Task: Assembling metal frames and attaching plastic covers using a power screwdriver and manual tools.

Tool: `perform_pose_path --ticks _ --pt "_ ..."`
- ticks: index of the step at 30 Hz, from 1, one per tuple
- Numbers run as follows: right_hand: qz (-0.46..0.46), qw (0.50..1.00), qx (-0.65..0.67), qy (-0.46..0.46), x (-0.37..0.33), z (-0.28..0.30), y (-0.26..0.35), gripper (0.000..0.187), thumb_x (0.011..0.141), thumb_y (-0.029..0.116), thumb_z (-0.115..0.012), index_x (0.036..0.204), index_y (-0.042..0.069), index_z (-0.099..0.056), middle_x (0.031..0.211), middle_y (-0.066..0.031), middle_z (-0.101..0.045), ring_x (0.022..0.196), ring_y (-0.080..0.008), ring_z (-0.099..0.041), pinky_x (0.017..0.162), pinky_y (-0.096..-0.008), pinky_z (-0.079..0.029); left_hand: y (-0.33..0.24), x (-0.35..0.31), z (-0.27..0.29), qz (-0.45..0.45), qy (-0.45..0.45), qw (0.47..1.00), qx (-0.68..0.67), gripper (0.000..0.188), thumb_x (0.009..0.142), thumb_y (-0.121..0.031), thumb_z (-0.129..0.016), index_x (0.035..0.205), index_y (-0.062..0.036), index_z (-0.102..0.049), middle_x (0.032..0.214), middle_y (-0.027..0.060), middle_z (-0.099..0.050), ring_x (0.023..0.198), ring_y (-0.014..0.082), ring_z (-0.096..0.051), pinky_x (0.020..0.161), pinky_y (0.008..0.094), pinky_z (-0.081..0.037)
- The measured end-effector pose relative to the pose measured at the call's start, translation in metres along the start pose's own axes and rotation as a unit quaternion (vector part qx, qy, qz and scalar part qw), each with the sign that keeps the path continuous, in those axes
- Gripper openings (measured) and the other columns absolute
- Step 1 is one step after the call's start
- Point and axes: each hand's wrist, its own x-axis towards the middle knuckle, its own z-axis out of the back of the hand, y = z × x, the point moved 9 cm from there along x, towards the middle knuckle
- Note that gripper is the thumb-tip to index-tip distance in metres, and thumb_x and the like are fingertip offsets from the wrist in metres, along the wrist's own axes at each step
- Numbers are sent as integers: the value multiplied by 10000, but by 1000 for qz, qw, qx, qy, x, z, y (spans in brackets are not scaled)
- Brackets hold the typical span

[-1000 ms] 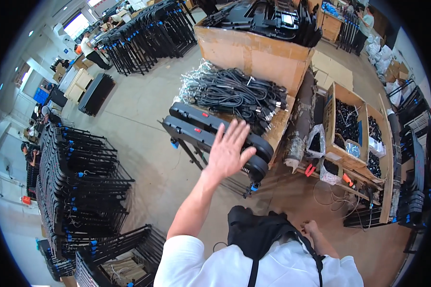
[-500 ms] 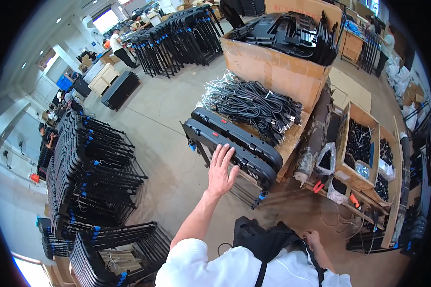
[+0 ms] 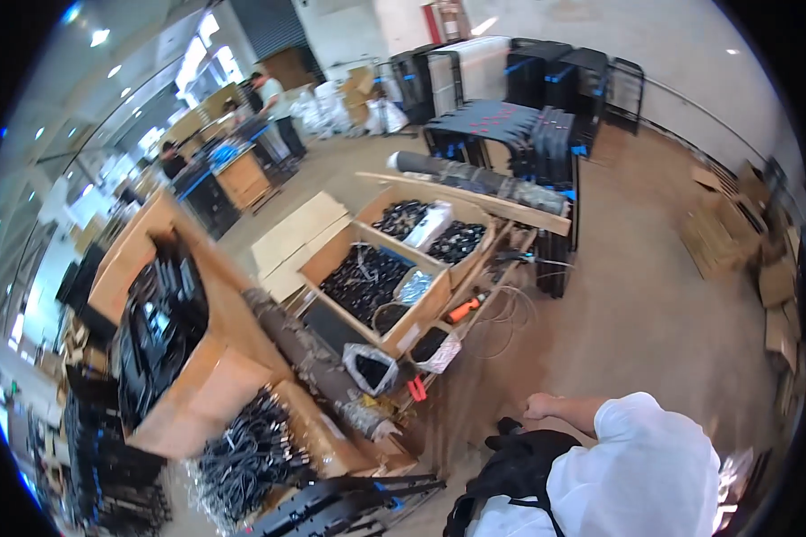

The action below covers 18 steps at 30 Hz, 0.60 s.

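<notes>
My right hand [image 3: 537,405] is curled into a loose fist in front of my body, near the dark apron [image 3: 519,470]. Nothing shows in its fingers. My left hand is out of the picture. At the lower edge, the black plastic frame [image 3: 340,506] shows only in part. Beyond it lies a heap of black cables [image 3: 251,456] with pale ends. Nearer my right hand are red-handled pliers [image 3: 416,387] and an orange hand tool [image 3: 464,311], at the edge of the parts bench.
A large cardboard box [image 3: 192,412] holds black plastic parts. Wooden bins [image 3: 434,304] carry small black pieces, with plastic bags [image 3: 367,369] beside them. A long mottled roll [image 3: 304,358] lies alongside. Folded black frames [image 3: 555,148] stand farther back, and cartons [image 3: 725,233] at the right.
My view has swung to the right, so the bench and box now sit farther left. My left hand, earlier on the black frame, has gone from view; the right stays curled.
</notes>
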Motion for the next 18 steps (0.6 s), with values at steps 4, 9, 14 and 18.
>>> perform_pose_path --ticks 4,9,14,18 --pt "-41 997 63 -33 -32 18 -47 438 884 398 -645 1235 171 -773 1295 -139 -725 1208 -328 -674 1062 -462 -517 -21 29 -46 -48 42 998 -12 372 1099 -349 -522 1268 -41 -645 1193 261 -648 1157 380 -607 1050 515 -490" --pt "-73 997 31 -17 -19 52 -153 434 904 391 -621 1221 129 -762 1338 -163 -692 1256 -346 -643 1051 -488 -520 -90 28 -78 -78 86 993 -37 388 1096 -366 -529 1261 -37 -651 1191 247 -657 1151 367 -613 1040 499 -493" --pt "-153 942 180 -237 -11 206 -189 412 939 404 -616 1210 127 -756 1224 -201 -731 1140 -363 -701 991 -512 -551 -148 25 -68 -60 68 995 -40 406 1093 -384 -535 1255 -33 -657 1189 233 -667 1146 355 -619 1031 482 -495" --pt "-111 841 296 -440 14 355 -259 353 954 339 -587 1035 56 -782 1055 -240 -748 1014 -425 -717 921 -515 -573 -238 17 -89 -71 71 994 -47 420 1090 -398 -539 1250 -29 -662 1188 222 -674 1142 344 -624 1024 469 -497"
